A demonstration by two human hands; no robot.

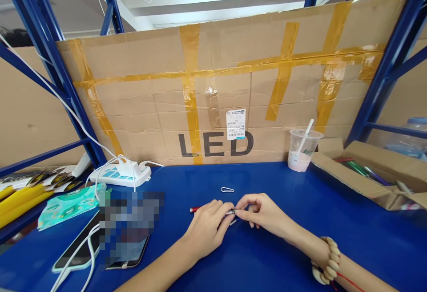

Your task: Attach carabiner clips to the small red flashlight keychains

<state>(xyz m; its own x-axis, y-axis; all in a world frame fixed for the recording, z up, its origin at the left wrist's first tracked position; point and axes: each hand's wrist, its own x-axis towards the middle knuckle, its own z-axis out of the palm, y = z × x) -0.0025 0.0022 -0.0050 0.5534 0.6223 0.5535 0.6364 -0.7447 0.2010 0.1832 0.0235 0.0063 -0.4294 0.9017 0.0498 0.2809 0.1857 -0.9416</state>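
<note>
My left hand is closed, palm down, over a slim object just above the blue table. A red end shows to the left of the fingers, and a short silver and dark end comes out by the thumb. The palm hides whether these two ends belong to one piece. At the silver and dark end, my right hand pinches with thumb and index finger; what lies between those fingertips is too small to tell. Just below the fingers is a small pale piece. Behind them lies a silver snap clip.
A phone, another phone, white cables, a green packet and a power strip lie left. A plastic cup with straw and an open cardboard box stand right. Taped cardboard walls the back.
</note>
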